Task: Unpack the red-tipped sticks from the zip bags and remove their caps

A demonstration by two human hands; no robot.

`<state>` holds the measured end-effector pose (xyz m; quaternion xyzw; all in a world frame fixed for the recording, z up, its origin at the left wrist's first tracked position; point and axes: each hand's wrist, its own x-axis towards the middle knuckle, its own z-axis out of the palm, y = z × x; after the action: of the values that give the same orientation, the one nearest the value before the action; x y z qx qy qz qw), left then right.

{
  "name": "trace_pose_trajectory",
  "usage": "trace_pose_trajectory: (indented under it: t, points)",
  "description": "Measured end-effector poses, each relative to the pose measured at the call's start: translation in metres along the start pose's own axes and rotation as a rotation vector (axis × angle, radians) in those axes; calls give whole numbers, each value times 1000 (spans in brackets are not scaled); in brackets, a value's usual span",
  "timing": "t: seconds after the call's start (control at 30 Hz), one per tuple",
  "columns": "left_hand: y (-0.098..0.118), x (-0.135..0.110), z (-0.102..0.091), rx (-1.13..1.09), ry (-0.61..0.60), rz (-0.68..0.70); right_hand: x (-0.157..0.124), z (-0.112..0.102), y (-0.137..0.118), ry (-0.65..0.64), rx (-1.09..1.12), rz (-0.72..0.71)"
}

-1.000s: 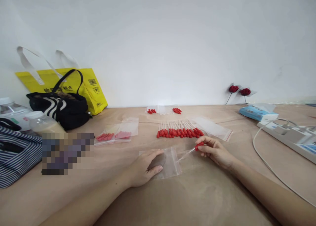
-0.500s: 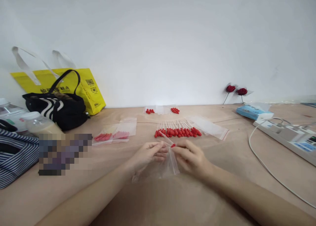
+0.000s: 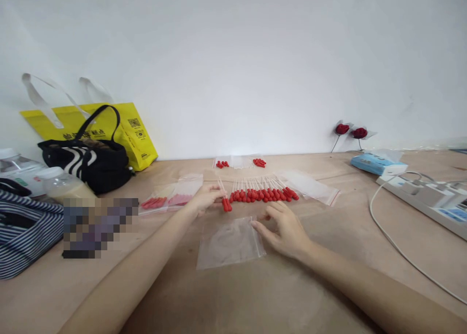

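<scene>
My left hand (image 3: 209, 197) pinches a couple of red-tipped sticks (image 3: 226, 205), thin white stalks with red bulb ends pointing down toward me. They are just left of a row of similar red-tipped sticks (image 3: 264, 194) lying side by side with their red ends facing me. In front of me a clear zip bag (image 3: 229, 244) lies flat on the table. Beside its right upper corner is my right hand (image 3: 284, 229), thumb and fingers apart, with nothing seen in it. Whether the thumb touches the bag I cannot tell.
Filled clear bags (image 3: 155, 202) lie to the left, and more red-ended pieces (image 3: 259, 162) sit at the back. A clear bag (image 3: 314, 188) is right of the row. Beyond are a tissue pack (image 3: 377, 164), a power strip (image 3: 441, 207) with a cable, and a black bag (image 3: 85, 161).
My left hand has moved up and left, now with red-tipped sticks in it. My right hand has come away from the stick, fingers apart. The zip bag now lies flat.
</scene>
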<state>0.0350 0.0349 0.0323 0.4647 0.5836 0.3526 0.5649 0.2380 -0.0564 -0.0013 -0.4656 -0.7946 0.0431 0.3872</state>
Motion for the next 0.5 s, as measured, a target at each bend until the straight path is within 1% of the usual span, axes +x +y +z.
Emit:
trace_pose_trajectory:
  t: [0.07, 0.1, 0.17, 0.3, 0.4, 0.5]
  points:
    - [6, 22, -8, 79, 33, -30, -1, -2, 2, -66, 13, 221]
    - [8, 32, -11, 119, 32, -50, -1, -2, 3, -106, 29, 296]
    - [10, 47, -11, 197, 8, -93, -2, 0, 2, -173, 75, 387]
    - [11, 64, -1, 326, -12, -133, -3, 5, -6, -247, 139, 434]
    - [10, 71, 7, 410, 11, -124, -4, 7, -13, -293, 133, 453]
    - [7, 77, 9, 497, 44, -102, -5, 7, -17, -320, 120, 467]
